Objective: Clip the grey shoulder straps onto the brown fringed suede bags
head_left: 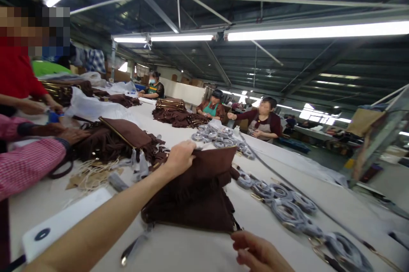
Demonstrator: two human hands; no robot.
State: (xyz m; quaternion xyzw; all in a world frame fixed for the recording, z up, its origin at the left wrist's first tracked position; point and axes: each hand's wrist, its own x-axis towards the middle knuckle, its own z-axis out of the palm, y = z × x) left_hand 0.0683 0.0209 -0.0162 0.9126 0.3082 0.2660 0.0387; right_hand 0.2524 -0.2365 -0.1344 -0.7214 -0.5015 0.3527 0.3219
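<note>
Brown bag [214,161] partly hidden by L hand [180,157], R hand [260,251] cropped.

Quantities: left hand [179,159], one; right hand [260,253], one; near worktable [179,253], one; white device [67,223] with dark round spot, one; co-workers [268,120] around the worktable, five; wrapped strap coils [287,212], more than six; brown bags [194,210], several, overlapping, exact count unreadable
</note>
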